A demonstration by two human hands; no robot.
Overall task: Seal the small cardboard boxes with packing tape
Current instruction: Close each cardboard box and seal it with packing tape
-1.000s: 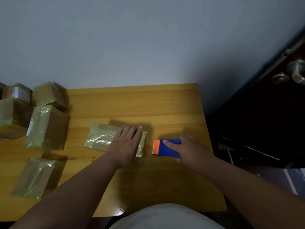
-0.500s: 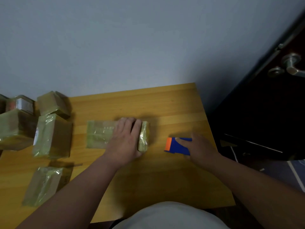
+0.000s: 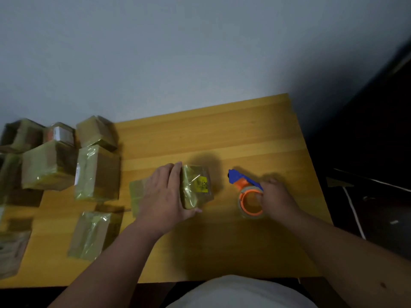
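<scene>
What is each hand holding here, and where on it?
Left hand grips the taped box across its top; right hand holds the tape dispenser at its roll.

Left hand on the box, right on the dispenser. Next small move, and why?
Probably bring the tape dispenser across to the box: the right hand grips it off to the box's right, apart from it, while the left hand grips the box on the table.

Showed a yellow wooden table [image 3: 222,134]. Carried taped cardboard boxes [image 3: 97,172] clustered at frame left, one box [image 3: 195,187] at centre, and a tape dispenser [image 3: 246,192] centre-right.
</scene>
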